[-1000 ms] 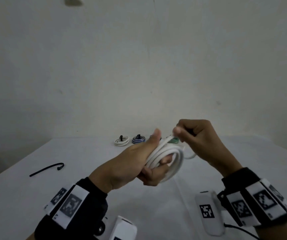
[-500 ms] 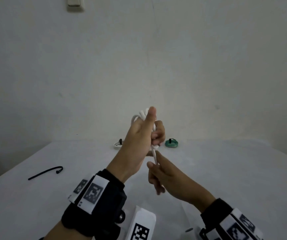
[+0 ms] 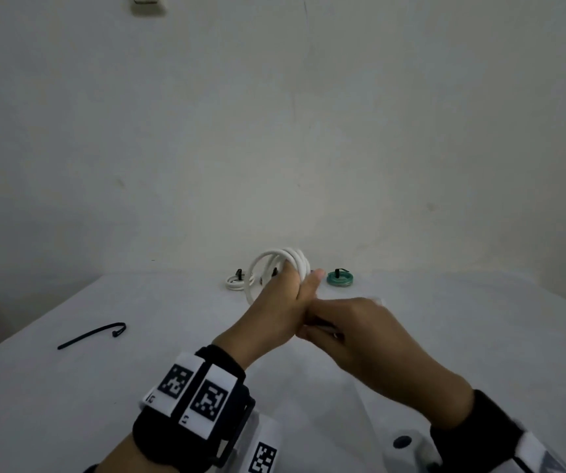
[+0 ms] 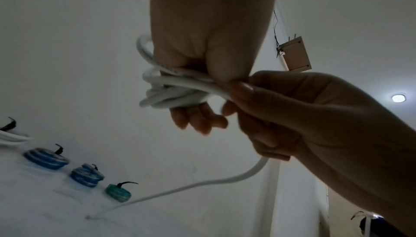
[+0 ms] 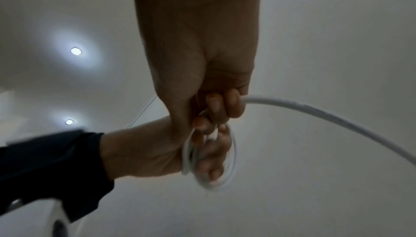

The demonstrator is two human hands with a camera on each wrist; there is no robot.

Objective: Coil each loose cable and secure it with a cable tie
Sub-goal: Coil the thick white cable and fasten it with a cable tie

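My left hand [image 3: 286, 302] grips a coil of white cable [image 3: 281, 259] above the table, loops standing up over the fingers [image 4: 198, 120]. My right hand [image 3: 346, 329] presses against it from the right, fingers curled round the cable's free length [image 5: 315, 114]. That loose tail [image 4: 202, 182] hangs down to the table. A black cable tie [image 3: 92, 334] lies alone at the left.
At the far edge of the white table [image 3: 479, 336] lie tied coils: a white one [image 3: 235, 281], two blue ones [image 4: 46, 158] [image 4: 86, 173] and a green one [image 3: 340, 278]. A grey wall stands right behind them.
My left hand has tilted the coil over toward the left. My right hand has risen from below and now meets the left hand at the coil, still gripping the cable.
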